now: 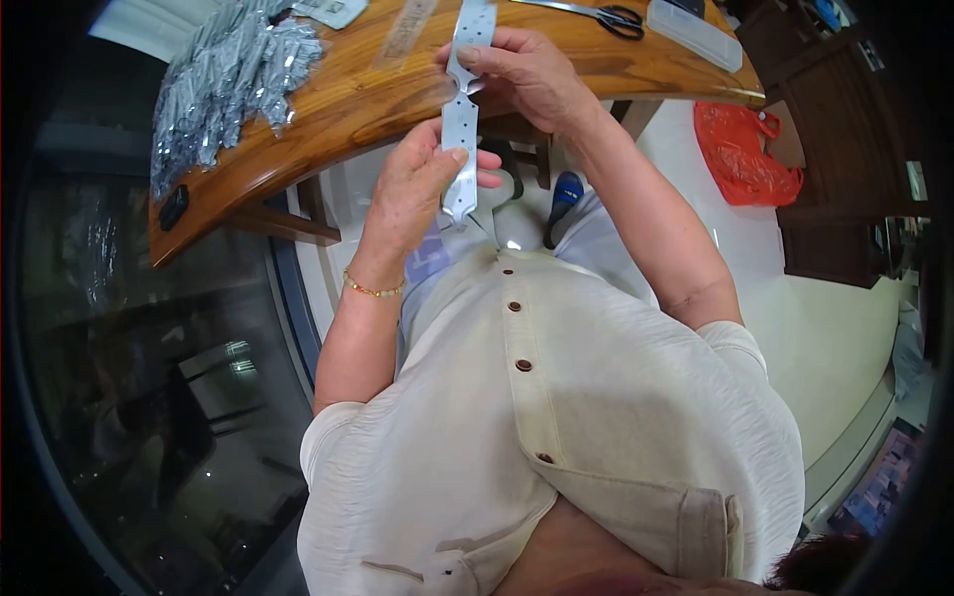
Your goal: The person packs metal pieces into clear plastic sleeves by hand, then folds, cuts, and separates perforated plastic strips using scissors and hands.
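Note:
My left hand (412, 189), with a beaded bracelet on its wrist, grips a flat pale strip (460, 129) with small dark dots and a notched lower end. Its thumb lies across the front of the strip. Just above, my right hand (532, 79) pinches a similar dotted pale strip (475, 28) between thumb and fingers. The two strips line up end to end, meeting at a notched spot between my hands; whether they are joined there I cannot tell. Both are held over the front edge of the wooden table (348, 104).
A heap of shiny clear-wrapped packets (234, 79) covers the table's left end, near a small black object (174, 208). Black-handled scissors (618, 22) and a clear plastic box (696, 35) lie at the right. A red plastic bag (740, 159) sits beside dark wooden furniture.

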`<state>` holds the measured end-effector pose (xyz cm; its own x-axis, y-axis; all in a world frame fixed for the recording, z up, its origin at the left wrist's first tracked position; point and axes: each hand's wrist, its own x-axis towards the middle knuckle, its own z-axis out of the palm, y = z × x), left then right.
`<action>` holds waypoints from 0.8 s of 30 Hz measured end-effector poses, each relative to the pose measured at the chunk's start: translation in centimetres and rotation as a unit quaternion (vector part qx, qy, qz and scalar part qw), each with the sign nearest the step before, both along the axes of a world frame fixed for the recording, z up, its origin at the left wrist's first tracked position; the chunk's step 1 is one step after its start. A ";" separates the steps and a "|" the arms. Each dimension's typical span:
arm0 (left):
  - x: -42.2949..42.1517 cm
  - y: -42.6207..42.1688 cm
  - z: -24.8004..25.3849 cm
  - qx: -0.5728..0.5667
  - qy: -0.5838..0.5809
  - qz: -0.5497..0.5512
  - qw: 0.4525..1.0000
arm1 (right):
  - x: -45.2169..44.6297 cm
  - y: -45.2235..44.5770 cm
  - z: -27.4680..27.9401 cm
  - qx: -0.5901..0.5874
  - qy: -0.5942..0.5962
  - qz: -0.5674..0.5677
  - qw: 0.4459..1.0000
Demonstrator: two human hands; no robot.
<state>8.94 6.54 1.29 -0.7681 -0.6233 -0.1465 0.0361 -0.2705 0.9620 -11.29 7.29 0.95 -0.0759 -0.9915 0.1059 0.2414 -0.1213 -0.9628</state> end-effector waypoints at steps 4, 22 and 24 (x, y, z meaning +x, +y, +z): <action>-1.1 -2.6 0.5 -0.024 -0.001 0.031 0.999 | 0.3 0.0 2.1 -0.089 0.076 -0.040 0.992; -1.6 -1.7 -0.6 -0.038 0.063 -0.041 0.996 | -6.2 1.4 2.2 0.101 0.202 -0.064 0.972; -1.1 -1.3 -0.1 0.001 0.084 -0.036 0.996 | -10.9 1.4 1.5 -0.048 0.590 -0.263 0.762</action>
<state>7.84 5.22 1.17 -0.8246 -0.5656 -0.0122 0.1778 -0.2797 0.9435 -22.15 8.69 2.46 -0.2556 -0.8399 0.4788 -0.8915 0.0131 -0.4528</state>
